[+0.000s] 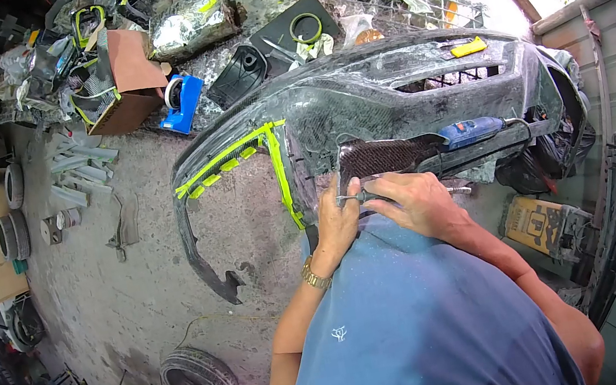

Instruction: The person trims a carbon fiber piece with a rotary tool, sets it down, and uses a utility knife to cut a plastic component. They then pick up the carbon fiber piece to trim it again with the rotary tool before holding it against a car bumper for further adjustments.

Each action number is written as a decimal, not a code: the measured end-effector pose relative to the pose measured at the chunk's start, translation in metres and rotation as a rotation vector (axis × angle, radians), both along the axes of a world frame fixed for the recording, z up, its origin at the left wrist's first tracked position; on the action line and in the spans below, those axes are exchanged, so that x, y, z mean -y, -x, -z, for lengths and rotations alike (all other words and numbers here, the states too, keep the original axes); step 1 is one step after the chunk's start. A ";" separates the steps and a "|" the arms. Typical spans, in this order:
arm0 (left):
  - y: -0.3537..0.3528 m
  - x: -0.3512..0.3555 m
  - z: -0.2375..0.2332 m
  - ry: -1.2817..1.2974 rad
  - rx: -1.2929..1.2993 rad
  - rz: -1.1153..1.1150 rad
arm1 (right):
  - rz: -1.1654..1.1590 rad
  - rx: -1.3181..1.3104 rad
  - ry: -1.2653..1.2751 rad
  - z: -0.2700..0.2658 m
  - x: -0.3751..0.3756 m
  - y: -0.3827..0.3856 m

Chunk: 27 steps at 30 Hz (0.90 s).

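Note:
A dark carbon-fibre piece [384,156] with a woven look lies close in front of my body, against the large carbon-fibre car bumper [318,108]. My left hand [336,223] is closed on the near left edge of this piece, thumb on top. Beside it, my right hand [415,202] is closed, its fingertips pinching a thin grey rod-like tool [350,198] at the same edge; its exact kind cannot be made out. A blue corded power tool [472,131] rests just beyond my right hand. Yellow-green masking tape [280,173] marks the bumper's left part.
A yellow utility knife [469,47] lies on top of the bumper. Behind it stand a blue tape dispenser [182,104], a cardboard box [119,102] and a foil-wrapped block [192,27]. Tyres [199,378] lie on the floor at lower left; a yellow bag [536,222] stands at right.

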<state>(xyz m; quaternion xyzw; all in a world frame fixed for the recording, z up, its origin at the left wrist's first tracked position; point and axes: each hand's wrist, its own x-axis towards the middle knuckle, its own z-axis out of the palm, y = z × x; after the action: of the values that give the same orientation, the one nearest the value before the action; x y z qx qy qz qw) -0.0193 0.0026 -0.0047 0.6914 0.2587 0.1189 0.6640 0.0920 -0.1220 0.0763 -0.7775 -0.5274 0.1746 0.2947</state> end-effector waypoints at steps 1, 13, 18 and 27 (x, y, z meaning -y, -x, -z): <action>0.000 0.000 0.001 0.000 0.000 0.001 | 0.000 -0.002 -0.013 0.001 0.000 0.000; 0.007 0.003 0.032 -0.120 -0.109 -0.009 | 0.018 -0.014 -0.073 0.005 0.000 0.001; 0.006 0.006 0.038 -0.146 -0.040 -0.060 | 0.020 -0.032 -0.037 -0.001 -0.002 0.003; 0.002 -0.002 0.001 0.011 -0.044 0.007 | 0.003 -0.007 -0.038 0.005 -0.002 0.002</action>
<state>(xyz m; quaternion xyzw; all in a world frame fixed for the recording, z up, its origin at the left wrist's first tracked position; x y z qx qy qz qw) -0.0214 0.0045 -0.0059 0.6910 0.2717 0.0999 0.6624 0.0899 -0.1200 0.0717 -0.7720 -0.5284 0.1665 0.3117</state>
